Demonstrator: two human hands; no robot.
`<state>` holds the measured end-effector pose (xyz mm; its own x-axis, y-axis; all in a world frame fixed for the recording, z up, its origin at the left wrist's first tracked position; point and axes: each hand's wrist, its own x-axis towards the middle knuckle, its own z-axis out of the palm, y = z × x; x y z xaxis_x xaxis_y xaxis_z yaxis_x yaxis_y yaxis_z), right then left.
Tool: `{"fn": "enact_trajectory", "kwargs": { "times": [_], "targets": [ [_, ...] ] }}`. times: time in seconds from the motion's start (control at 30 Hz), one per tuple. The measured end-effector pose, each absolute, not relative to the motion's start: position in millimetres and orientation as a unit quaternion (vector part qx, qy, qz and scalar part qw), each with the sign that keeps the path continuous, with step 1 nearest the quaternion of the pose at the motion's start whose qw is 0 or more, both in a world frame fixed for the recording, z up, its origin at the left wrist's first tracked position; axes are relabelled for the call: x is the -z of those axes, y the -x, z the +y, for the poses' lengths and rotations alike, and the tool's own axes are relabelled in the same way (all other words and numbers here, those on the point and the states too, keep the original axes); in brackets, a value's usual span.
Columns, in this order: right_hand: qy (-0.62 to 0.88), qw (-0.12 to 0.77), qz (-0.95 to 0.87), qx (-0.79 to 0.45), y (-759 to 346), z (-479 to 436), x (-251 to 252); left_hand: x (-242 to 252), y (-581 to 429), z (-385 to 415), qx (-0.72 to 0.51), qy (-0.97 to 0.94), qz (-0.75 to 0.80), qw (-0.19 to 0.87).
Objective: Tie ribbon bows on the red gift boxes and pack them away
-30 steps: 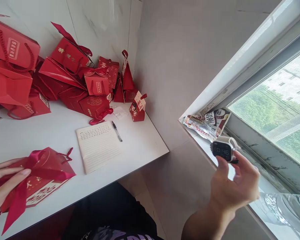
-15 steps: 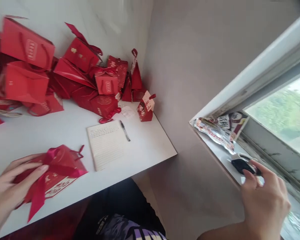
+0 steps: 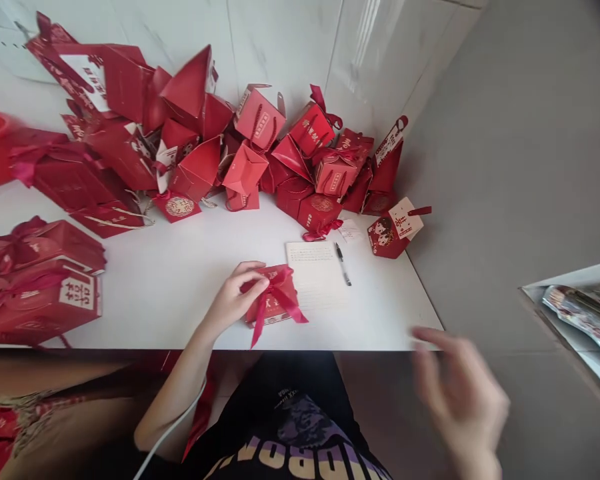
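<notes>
My left hand (image 3: 241, 293) is closed on a small red gift box (image 3: 279, 308), thumb and fingers at its upper left. A crimson ribbon bow (image 3: 275, 288) lies across the box, its tails hanging over the front. The box sits low on the white table (image 3: 190, 267), close to the front edge. To the right, beyond the table's front corner, my right hand (image 3: 460, 387) is smeared by motion. A pale speck shows by its fingertips, but I cannot make out whether anything is held.
Red gift boxes (image 3: 260, 127) are heaped along the tiled wall. Two larger ribboned boxes (image 3: 35, 300) lie at the left. A notebook (image 3: 315, 277) and a pen (image 3: 343, 263) are right of my left hand. A windowsill (image 3: 575, 327) holds a shiny packet (image 3: 580, 313).
My right hand has left the black object on the windowsill and moved back toward the table. The view has swung left, showing more boxes. My left hand still holds the gift box, now nearer the notebook.
</notes>
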<state>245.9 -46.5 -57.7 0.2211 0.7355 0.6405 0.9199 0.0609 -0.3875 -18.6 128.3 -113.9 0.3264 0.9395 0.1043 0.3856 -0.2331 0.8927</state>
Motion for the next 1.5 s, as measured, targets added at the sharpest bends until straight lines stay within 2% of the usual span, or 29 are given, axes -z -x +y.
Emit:
{"fn": "enact_trajectory", "kwargs": {
  "times": [0.1, 0.23, 0.43, 0.7, 0.8, 0.87, 1.0, 1.27, 1.33, 1.5],
  "targets": [
    [0.504, 0.35, -0.79, -0.006, -190, -8, 77, 109, 19, 127, -0.336, -0.721, 0.433, 0.424],
    [0.434, 0.336, -0.836, 0.029, -138, 21, 98, 101, 24, 127, -0.327, -0.743, 0.404, 0.422],
    [0.437, 0.393, -0.805, 0.083, -117, 39, 121, 102, 20, 125, -0.338, -0.732, 0.409, 0.427],
    [0.405, 0.438, -0.803, -0.003, -120, 38, 111, 108, 14, 125, -0.35, -0.716, 0.422, 0.432],
    [0.47, 0.455, -0.756, -0.002, -145, 51, 101, 110, 17, 127, -0.342, -0.72, 0.401, 0.451],
    [0.546, 0.426, -0.722, 0.014, -163, 65, 98, 110, 19, 129, -0.331, -0.719, 0.391, 0.469],
    [0.545, 0.379, -0.741, -0.106, -180, 92, 100, 110, 24, 134, -0.313, -0.723, 0.377, 0.487],
    [0.486, 0.453, -0.667, -0.337, -175, 100, 102, 113, 26, 137, -0.304, -0.737, 0.373, 0.474],
    [0.497, 0.458, -0.646, -0.353, -172, 98, 103, 112, 24, 136, -0.312, -0.748, 0.37, 0.454],
    [0.532, 0.441, -0.671, -0.27, -163, 94, 105, 102, 21, 133, -0.308, -0.789, 0.361, 0.39]
  ]
}}
